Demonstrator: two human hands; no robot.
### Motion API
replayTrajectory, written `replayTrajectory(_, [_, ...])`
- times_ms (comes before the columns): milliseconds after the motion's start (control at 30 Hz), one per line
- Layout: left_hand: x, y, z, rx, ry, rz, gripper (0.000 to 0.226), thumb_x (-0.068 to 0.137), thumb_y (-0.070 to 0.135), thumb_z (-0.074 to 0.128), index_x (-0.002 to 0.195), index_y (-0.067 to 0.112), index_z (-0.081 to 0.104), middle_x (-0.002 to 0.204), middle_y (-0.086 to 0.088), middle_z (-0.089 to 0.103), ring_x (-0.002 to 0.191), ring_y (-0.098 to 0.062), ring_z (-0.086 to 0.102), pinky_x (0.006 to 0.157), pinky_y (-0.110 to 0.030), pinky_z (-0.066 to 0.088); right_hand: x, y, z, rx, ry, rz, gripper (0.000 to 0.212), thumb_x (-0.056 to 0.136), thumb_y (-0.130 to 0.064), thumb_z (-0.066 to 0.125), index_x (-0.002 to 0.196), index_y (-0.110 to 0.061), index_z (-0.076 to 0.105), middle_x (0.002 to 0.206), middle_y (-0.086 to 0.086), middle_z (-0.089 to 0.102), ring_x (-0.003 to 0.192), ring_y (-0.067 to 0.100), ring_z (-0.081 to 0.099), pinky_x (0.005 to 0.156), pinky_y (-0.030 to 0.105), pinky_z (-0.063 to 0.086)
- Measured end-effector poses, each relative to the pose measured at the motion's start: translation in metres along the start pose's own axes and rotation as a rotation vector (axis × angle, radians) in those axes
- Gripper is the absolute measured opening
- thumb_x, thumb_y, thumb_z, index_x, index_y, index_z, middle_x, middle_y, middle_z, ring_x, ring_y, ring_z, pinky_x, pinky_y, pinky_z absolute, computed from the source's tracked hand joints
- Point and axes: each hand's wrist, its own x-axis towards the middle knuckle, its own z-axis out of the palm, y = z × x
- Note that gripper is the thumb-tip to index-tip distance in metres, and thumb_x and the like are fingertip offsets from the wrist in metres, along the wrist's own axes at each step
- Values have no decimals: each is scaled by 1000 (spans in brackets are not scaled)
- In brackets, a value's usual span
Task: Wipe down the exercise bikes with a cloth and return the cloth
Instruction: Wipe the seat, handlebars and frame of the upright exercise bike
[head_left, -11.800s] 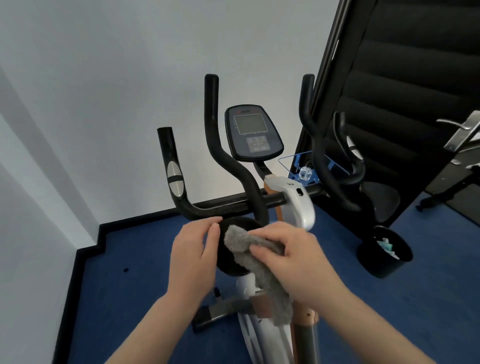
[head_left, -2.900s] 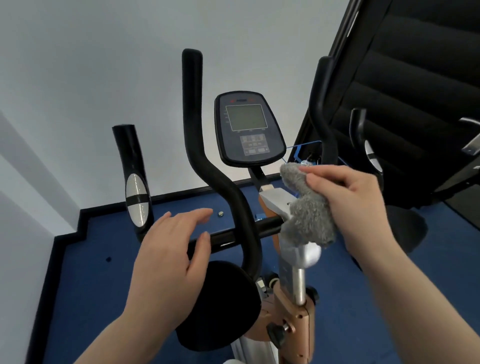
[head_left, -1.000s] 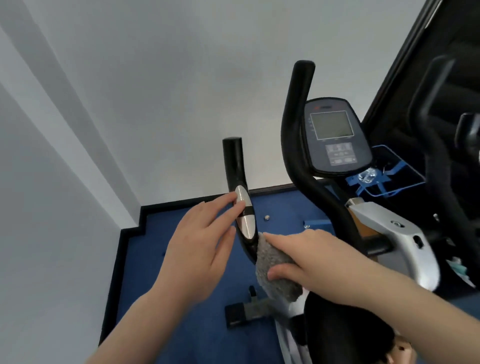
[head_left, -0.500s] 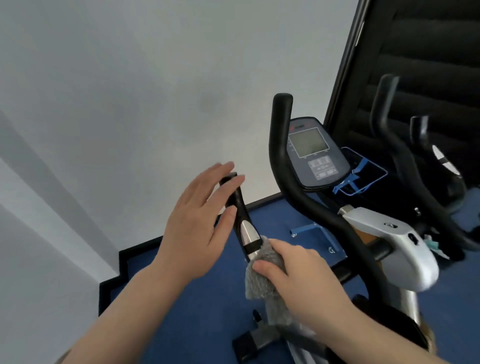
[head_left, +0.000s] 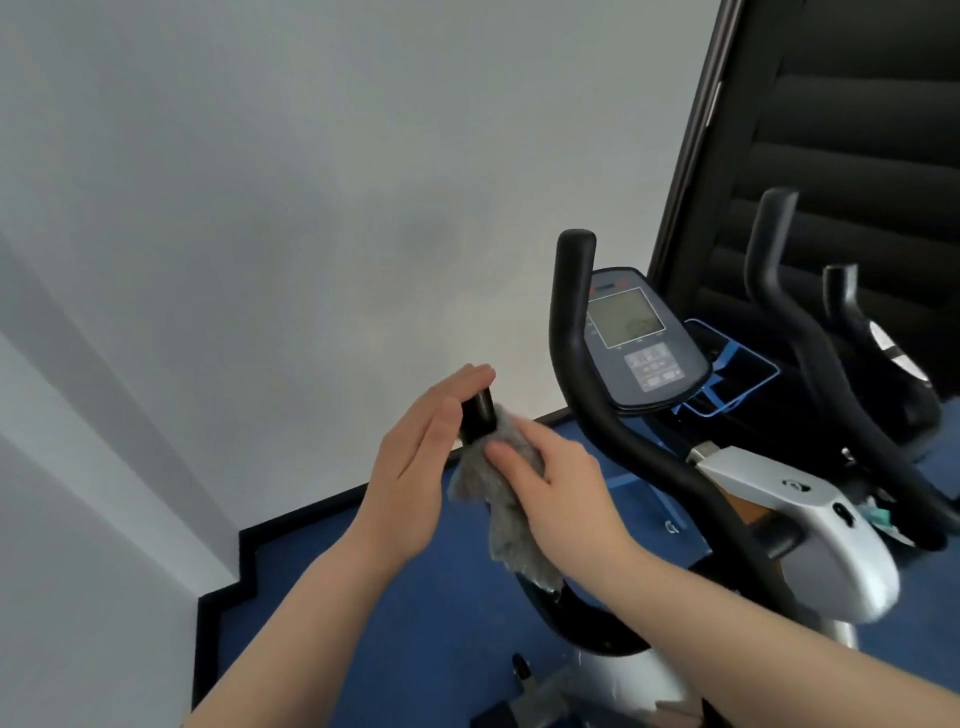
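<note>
Higher now, the right hand (head_left: 558, 486) grips the fluffy grey cloth (head_left: 501, 499) around the black handlebar grip (head_left: 479, 414); the left hand (head_left: 421, 457), flat and released, touches it.

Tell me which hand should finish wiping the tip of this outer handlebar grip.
Right. The right hand already presses the grey cloth against the handlebar grip just below its tip. The left hand is open with flat fingers beside the grip, holding no cloth, so it is better placed to steady it.
</note>
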Motion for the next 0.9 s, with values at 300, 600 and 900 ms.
replayTrajectory(300, [-26,3,14,-107,115,-44,44,97,29,31,141,26,37,145,21,40,133,8,33,107,-9,26,15,-11,-8,-150,53,-255,49,88,-19,65,134,-28,51,118,-13,65,107,-3,59,94,15,46])
replayTrajectory(600, [-36,5,29,-22,277,-68,46,96,38,32,140,27,39,145,17,40,135,5,32,115,-24,26,56,-31,-29,-313,-274,-286,34,85,-23,67,119,-28,65,111,-6,71,105,3,62,95,20,47])
replayTrajectory(900, [-15,7,4,235,96,8,43,98,36,29,133,23,51,139,12,49,132,3,37,111,-22,28,22,-4,-10,-148,-77,109,23,84,-36,65,71,-18,71,64,-3,69,61,11,65,62,32,53])
